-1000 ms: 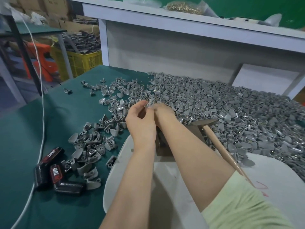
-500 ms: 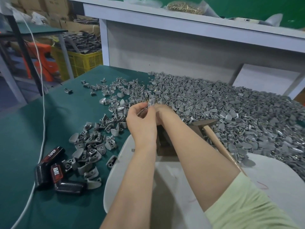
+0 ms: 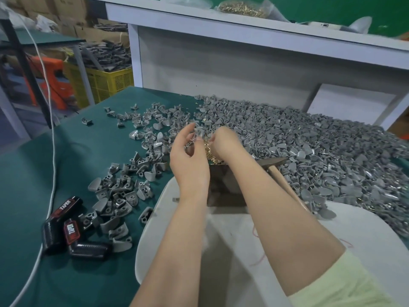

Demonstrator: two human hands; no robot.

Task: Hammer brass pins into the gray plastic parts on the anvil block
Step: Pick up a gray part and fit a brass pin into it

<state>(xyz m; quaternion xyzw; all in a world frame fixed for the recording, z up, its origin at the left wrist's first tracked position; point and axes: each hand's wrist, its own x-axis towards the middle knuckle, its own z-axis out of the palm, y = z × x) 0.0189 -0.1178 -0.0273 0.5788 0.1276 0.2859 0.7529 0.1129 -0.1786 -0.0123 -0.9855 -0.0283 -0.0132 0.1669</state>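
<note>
My left hand [image 3: 188, 160] holds a gray plastic part [image 3: 199, 132] up between thumb and fingertips, above the near edge of the parts. My right hand [image 3: 223, 141] is close beside it, its fingertips pinched on a small brass pin at the part; the pin itself is blurred. A heap of loose brass pins [image 3: 210, 154] shows between the two hands. Under my wrists stands the dark anvil block [image 3: 223, 187]. The hammer [image 3: 273, 162] lies to its right, its wooden handle pointing toward me, and neither hand is on it.
A large pile of gray parts [image 3: 309, 151] covers the green table [image 3: 33, 173] on the right; a smaller scatter [image 3: 124, 189] lies left. A white board [image 3: 221, 244] is under the block. Black TAPER tools [image 3: 66, 229] and a white cable [image 3: 52, 151] are at left. A pin bag [image 3: 241, 6] sits on the shelf.
My hands have drawn slightly apart. My left hand has opened out with the part raised in its fingertips, and the brass pins between the hands have come into view.
</note>
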